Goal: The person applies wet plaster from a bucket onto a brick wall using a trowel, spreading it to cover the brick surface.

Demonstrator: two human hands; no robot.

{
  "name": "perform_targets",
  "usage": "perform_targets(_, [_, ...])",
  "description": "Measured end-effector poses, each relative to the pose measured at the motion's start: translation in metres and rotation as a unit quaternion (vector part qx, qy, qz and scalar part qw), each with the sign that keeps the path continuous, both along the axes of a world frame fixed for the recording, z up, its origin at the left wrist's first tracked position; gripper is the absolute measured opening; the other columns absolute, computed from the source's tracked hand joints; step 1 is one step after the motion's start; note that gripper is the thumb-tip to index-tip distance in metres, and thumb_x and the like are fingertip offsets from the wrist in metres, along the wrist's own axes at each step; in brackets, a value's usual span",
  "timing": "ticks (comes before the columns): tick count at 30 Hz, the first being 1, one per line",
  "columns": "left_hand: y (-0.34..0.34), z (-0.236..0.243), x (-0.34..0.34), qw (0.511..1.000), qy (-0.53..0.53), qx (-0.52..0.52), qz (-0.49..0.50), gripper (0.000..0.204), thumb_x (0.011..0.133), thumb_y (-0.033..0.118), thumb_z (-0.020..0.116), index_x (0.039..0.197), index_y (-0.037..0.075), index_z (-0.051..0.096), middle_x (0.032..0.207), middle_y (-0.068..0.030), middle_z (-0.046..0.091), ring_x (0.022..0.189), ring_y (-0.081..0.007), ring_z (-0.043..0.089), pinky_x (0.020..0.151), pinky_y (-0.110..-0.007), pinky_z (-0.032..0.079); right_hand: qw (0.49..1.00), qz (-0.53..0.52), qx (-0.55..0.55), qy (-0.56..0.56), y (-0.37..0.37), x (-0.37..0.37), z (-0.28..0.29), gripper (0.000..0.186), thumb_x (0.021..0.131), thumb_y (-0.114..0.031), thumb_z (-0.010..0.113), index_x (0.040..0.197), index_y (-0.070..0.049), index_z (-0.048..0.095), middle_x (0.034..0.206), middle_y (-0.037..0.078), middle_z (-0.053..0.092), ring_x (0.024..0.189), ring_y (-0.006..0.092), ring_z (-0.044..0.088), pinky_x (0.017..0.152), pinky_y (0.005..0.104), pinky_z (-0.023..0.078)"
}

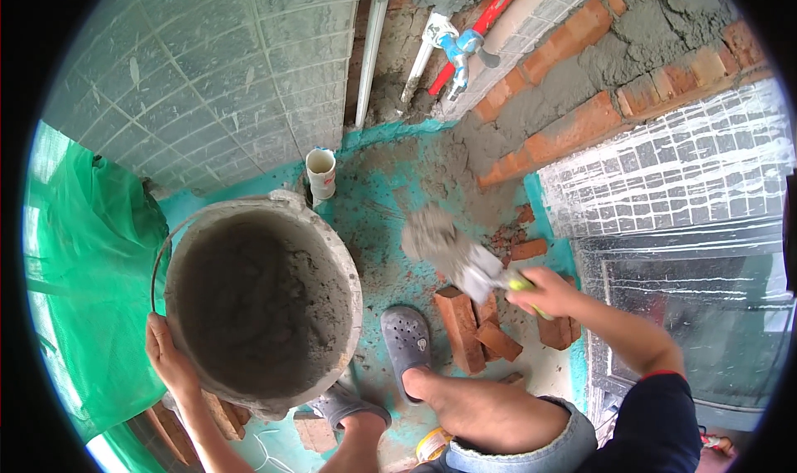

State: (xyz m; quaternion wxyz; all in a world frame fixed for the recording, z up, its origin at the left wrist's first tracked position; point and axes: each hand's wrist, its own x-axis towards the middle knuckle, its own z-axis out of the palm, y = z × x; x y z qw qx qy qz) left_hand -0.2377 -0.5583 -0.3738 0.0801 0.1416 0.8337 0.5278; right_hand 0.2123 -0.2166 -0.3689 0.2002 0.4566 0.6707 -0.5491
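Note:
My left hand (170,352) grips the left side of a large mortar-caked bucket (330,274), near its wire handle. Dark grey wet mortar (249,307) lies inside it. My right hand (538,290) is closed on the green handle of a trowel (480,278). A heap of mortar (429,234) sits on the blade, blurred by motion, out to the right of the bucket and above the floor. Loose broken bricks (457,328) lie on the floor beneath the trowel.
Pipes with a blue-handled tap (459,53) run up the back wall. A short white pipe (321,170) stands behind the bucket. A brick course with mortar (564,132) runs along the right, above a tiled face (664,166). Green netting (91,249) hangs left. My feet stand below the bucket.

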Motion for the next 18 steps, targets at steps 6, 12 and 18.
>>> perform_targets(6, [-0.006,-0.008,-0.003,1.0,-0.015,0.015,0.008,0.038,0.102,0.035,0.042,0.078,0.007,0.048,0.072,0.0051,0.041,0.068,-0.0058,0.034,0.06,-0.022,0.032,0.975,0.043,-0.151,-0.155,0.021,0.007,0.062,0.021,0.085,-0.026,0.066,0.089,-0.006,0.061,0.064,0.004,0.06,0.055,0.0124,0.059,0.052,0.0259,0.045])
perform_targets(12, [0.003,0.0,0.002,0.999,-0.031,0.001,0.016,0.039,0.102,0.035,0.041,0.074,0.007,0.043,0.07,0.0045,0.037,0.067,-0.0064,0.03,0.059,-0.023,0.029,0.994,-0.037,-0.104,0.028,0.168,-0.146,-0.005,0.026,0.088,-0.026,0.056,0.09,-0.001,0.062,0.066,0.004,0.058,0.05,0.0106,0.054,0.041,0.0249,0.044])
perform_targets(18, [0.0,0.002,0.001,1.0,-0.016,0.005,0.027,0.038,0.102,0.033,0.04,0.074,0.007,0.041,0.071,0.0038,0.035,0.068,-0.0072,0.031,0.06,-0.024,0.029,0.99,0.006,-0.114,-0.088,0.104,-0.082,-0.001,0.03,0.087,-0.032,0.064,0.087,-0.002,0.061,0.065,0.004,0.057,0.048,0.011,0.053,0.042,0.0254,0.042])
